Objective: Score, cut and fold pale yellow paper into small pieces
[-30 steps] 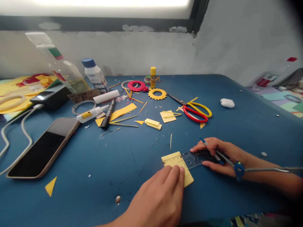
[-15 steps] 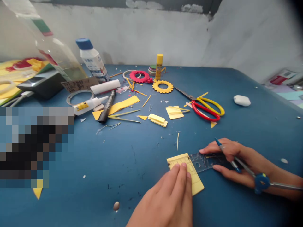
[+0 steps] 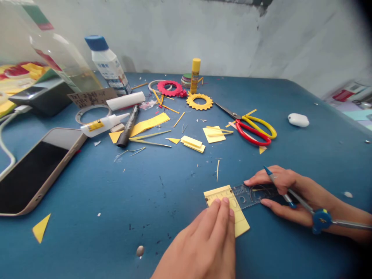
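Note:
My left hand (image 3: 200,244) lies with its fingers stretched out and together, pressing from above on a clear plastic ruler (image 3: 246,198) and the yellow paper (image 3: 241,224) under it. Its thumb is hidden. The ruler crosses the paper's upper part and sticks out to the right. There my right hand (image 3: 308,195) grips the ruler's edges between thumb and fingers. That same hand also carries a drawing compass (image 3: 322,221) with a blue joint, slanting across the fingers and wrist, its blue-tipped legs pointing up and left.
Beyond my hands lie scissors (image 3: 252,134), folded yellow paper (image 3: 193,143), a yellow paper ring (image 3: 200,106), a red paper ring (image 3: 171,89) and a glue stick (image 3: 195,75). A marker (image 3: 128,128), glue bottle (image 3: 99,126), phone (image 3: 37,170) and tall bottle (image 3: 61,58) are on the left.
The view has shifted slightly, so the table things sit a little higher and further left. Both hands keep their places on the ruler and paper.

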`<state>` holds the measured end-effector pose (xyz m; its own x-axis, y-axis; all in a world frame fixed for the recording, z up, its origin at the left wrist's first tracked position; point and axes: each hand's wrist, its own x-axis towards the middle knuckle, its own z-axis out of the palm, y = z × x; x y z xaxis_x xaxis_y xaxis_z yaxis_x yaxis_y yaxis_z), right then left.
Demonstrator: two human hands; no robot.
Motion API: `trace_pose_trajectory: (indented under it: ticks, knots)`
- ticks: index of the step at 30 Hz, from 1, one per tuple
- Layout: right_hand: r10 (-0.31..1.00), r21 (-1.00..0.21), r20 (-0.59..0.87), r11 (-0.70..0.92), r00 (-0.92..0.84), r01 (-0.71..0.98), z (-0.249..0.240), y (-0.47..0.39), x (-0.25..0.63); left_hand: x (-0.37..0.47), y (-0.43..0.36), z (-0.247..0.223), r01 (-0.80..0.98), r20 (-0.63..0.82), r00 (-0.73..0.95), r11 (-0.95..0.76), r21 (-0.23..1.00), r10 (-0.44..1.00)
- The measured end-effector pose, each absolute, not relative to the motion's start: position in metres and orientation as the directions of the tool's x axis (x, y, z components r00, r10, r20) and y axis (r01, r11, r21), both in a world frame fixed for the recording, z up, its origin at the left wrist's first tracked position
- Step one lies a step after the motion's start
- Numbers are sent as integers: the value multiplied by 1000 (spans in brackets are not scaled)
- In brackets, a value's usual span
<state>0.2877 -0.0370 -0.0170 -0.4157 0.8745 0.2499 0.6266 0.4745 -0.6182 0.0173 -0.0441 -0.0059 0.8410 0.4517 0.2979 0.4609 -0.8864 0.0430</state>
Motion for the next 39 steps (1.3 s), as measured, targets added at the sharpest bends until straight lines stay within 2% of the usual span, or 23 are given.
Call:
trace_pose_trajectory:
  ticks: [16,35,39]
  knots:
    - [868,-582,249,488,-429,650,-17,-37,288,19,-41,0,457,333,831,-888,50,446]
    - [859,-590,277,506,-431,629,-17,-36,286,18,-41,-3,463,292,841,-885,47,456]
    - [866,-583,244,490,-436,648,-17,-37,287,19,-42,-2,447,270,856,-893,44,441]
